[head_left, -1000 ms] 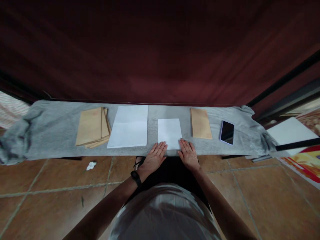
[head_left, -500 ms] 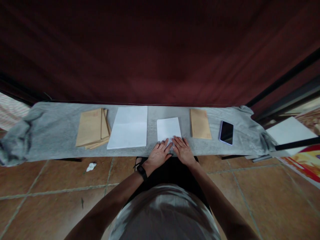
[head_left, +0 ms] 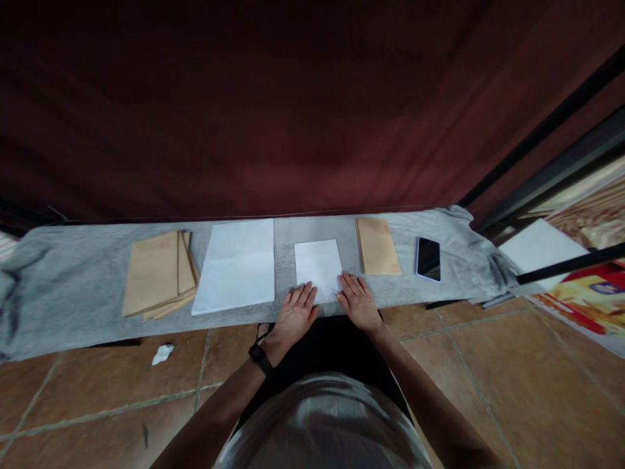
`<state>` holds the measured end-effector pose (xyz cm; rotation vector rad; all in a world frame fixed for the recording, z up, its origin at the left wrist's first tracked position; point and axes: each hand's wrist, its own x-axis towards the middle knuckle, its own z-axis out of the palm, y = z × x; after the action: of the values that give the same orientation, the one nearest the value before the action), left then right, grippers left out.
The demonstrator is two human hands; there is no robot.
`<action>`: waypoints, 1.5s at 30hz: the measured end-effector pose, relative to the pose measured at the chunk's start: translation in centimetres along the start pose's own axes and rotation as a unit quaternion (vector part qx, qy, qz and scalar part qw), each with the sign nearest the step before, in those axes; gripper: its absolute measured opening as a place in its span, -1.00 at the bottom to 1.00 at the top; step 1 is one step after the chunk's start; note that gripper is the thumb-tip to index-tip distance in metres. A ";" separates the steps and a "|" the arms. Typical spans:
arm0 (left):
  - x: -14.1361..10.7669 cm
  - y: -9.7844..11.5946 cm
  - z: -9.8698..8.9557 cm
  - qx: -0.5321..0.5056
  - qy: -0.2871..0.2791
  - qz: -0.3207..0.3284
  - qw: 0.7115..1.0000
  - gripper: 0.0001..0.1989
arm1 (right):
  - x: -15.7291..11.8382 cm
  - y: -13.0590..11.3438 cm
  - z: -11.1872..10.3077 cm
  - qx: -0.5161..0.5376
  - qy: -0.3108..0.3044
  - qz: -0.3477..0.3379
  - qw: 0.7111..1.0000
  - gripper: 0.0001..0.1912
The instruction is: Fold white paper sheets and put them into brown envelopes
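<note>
A small white sheet of paper [head_left: 318, 262], which looks folded, lies on the grey cloth in front of me. My left hand [head_left: 295, 314], with a dark band on its wrist, rests flat on the paper's near left corner, fingers stretched out. On the near right edge lies my right hand [head_left: 359, 302], also flat with its fingers extended. The two hands are apart, and the near part of the paper shows between them. To the left is a stack of larger white paper [head_left: 237, 267]. Brown envelopes [head_left: 379, 246] lie to the right of the small sheet.
A grey cloth [head_left: 83, 280] covers the long narrow table. More brown envelopes [head_left: 155, 270] are piled at the left. A phone [head_left: 428, 258] lies at the right. Behind hangs a dark red curtain [head_left: 312, 130]. Crumpled white paper [head_left: 163, 354] is on the tiled floor.
My hands have moved apart from the middle of the paper's near edge to its two sides. The whole view has shifted and tilted slightly.
</note>
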<state>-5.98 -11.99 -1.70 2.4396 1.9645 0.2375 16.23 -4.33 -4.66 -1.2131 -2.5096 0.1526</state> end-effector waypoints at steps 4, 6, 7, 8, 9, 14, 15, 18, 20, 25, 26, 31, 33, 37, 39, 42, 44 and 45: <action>0.3 0.1 -0.6 0.013 -0.032 0.000 0.999 -0.52 | -0.3 0.2 -0.1 -0.011 -0.015 -0.019 1.000 -0.37; 0.7 0.3 -1.1 0.023 -0.055 0.003 0.998 -0.52 | -0.4 0.3 -0.3 -0.011 -0.021 -0.025 0.999 -0.34; 1.0 0.4 -1.4 0.028 -0.066 0.004 0.997 -0.52 | -0.4 0.3 -0.4 -0.010 -0.024 -0.027 0.999 -0.33; 1.2 0.5 -1.6 0.032 -0.075 0.004 0.997 -0.52 | -0.4 0.3 -0.4 -0.009 -0.026 -0.028 0.999 -0.33; 1.4 0.5 -1.8 0.034 -0.083 0.002 0.996 -0.51 | -0.4 0.3 -0.5 -0.007 -0.028 -0.028 0.999 -0.33; 2.0 0.0 -2.2 0.007 -0.073 -0.009 0.997 -0.57 | -0.4 0.5 -0.8 0.023 -0.028 -0.019 0.999 -0.38; 2.0 -0.2 -2.1 -0.002 -0.067 -0.008 0.998 -0.59 | -0.4 0.6 -0.8 0.036 -0.027 -0.018 0.999 -0.41; 1.6 -1.0 -2.0 -0.025 -0.047 -0.003 0.999 -0.64 | -0.3 1.2 -0.9 0.088 -0.017 -0.015 0.996 -0.50; 1.1 -1.3 -2.1 -0.046 -0.035 -0.002 0.998 -0.67 | -0.3 1.5 -0.9 0.125 -0.008 -0.010 0.992 -0.55; -1.1 -1.9 -2.2 -0.151 -0.014 0.017 0.988 -0.74 | -0.9 1.7 -1.5 0.206 0.003 0.001 0.979 -0.68; -1.6 -2.1 -2.0 -0.178 -0.004 0.020 0.984 -0.77 | -1.2 1.7 -1.7 0.222 0.001 0.000 0.975 -0.71; -2.5 -3.8 -0.1 -0.283 0.061 -0.015 0.957 -0.74 | -2.0 1.3 -2.6 0.279 0.000 -0.003 0.960 -0.75; -2.0 -4.1 0.4 -0.301 0.068 -0.029 0.951 -0.78 | -1.9 1.2 -2.8 0.280 0.011 0.010 0.960 -0.76; -0.5 -4.0 0.4 -0.315 0.084 -0.069 0.943 -0.79 | -1.2 1.1 -2.6 0.246 0.022 0.033 0.968 -0.76; -0.1 -3.9 0.0 -0.332 0.087 -0.089 0.935 -0.77 | -0.6 1.2 -2.4 0.229 0.025 0.048 0.972 -0.71; 0.0 -3.9 -0.2 -0.369 0.083 -0.118 0.918 -0.72 | 0.4 1.3 -2.2 0.221 0.022 0.065 0.973 -0.67; 0.1 -3.9 -0.1 -0.388 0.078 -0.143 0.907 -0.69 | 1.0 1.1 -2.2 0.220 0.016 0.078 0.972 -0.67; 0.1 -3.9 0.0 -0.392 0.075 -0.158 0.903 -0.68 | 1.2 1.0 -2.1 0.220 0.010 0.088 0.972 -0.67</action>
<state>-9.74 -10.99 -2.04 1.6095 1.7735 1.0019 17.03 -2.83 -2.59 -1.2310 -2.1829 0.6958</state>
